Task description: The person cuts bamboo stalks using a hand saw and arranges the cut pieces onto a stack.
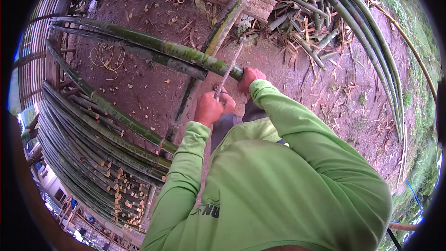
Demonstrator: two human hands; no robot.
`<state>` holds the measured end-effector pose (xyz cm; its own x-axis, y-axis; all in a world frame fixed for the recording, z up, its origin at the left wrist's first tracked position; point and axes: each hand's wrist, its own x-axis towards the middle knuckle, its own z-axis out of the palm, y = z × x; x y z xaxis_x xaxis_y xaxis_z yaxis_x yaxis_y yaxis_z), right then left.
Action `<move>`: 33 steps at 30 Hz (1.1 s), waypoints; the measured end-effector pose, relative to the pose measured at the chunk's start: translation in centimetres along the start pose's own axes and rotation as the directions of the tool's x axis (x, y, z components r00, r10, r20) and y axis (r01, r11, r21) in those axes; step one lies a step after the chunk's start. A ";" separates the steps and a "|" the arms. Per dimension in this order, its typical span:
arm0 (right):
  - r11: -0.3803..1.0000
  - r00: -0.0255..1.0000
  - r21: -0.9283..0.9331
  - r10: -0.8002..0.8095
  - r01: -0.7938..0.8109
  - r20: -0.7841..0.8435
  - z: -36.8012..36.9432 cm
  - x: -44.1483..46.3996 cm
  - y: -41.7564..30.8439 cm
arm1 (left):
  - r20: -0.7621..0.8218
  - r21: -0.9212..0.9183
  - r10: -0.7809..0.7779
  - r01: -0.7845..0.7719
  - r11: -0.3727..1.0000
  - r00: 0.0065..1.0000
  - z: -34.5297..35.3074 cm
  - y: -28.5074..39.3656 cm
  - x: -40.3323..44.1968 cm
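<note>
Your left hand, near the middle of the frame, is wrapped around the lower end of a long, thin, straight tool with a greyish blade; that blade lies across the thick, glossy green bamboo pole just short of its end. Your right hand is clamped on that end, probably to steady it against the blade. The two hands are near each other but apart.

The pole runs from the upper left of the frame to the centre, crossing over a mottled yellow-green support pole, which seems to serve as a prop. A darker, wet-looking bamboo pole lies alongside it, its end falling short of your blade.

On the front of your lime-green long-sleeved shirt, at the lower centre, dark printed letters seem to read "RN"; folds hide any rest. You can make out no brand on the tool.
</note>
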<state>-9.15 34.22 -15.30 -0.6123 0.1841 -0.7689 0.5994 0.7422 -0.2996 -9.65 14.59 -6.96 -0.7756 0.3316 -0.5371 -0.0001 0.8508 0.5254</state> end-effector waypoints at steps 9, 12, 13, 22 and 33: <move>0.993 0.994 -0.059 -0.099 0.102 0.052 1.0 2.0 0.9 | 0.051 0.025 -0.024 0.023 0.999 0.998 -3.5 0.4 -9.7; 0.964 0.973 -0.184 -0.162 0.192 0.165 3.1 0.3 0.0 | 0.068 0.104 -0.118 0.110 0.988 0.991 1.3 0.3 -0.7; 0.944 0.963 -0.226 -0.200 0.239 0.183 3.8 0.0 0.6 | 0.078 0.124 -0.125 0.114 0.986 0.989 3.4 -1.5 0.2; 0.784 0.766 -0.008 0.604 -0.621 -0.221 -13.1 -7.1 34.4 | 0.250 0.178 -0.222 0.181 0.967 0.942 1.0 -7.6 -4.9; 0.946 0.215 0.049 0.123 -0.321 -0.969 -52.0 -6.1 16.7 | 0.079 0.193 -0.270 0.251 0.949 0.960 0.2 -6.4 -10.7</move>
<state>-22.20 78.94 13.79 -0.5574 0.7551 0.3451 0.7888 0.6114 -0.0638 -1.21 5.67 -4.76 -0.6942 0.1210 -0.7095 -0.0729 0.9689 0.2366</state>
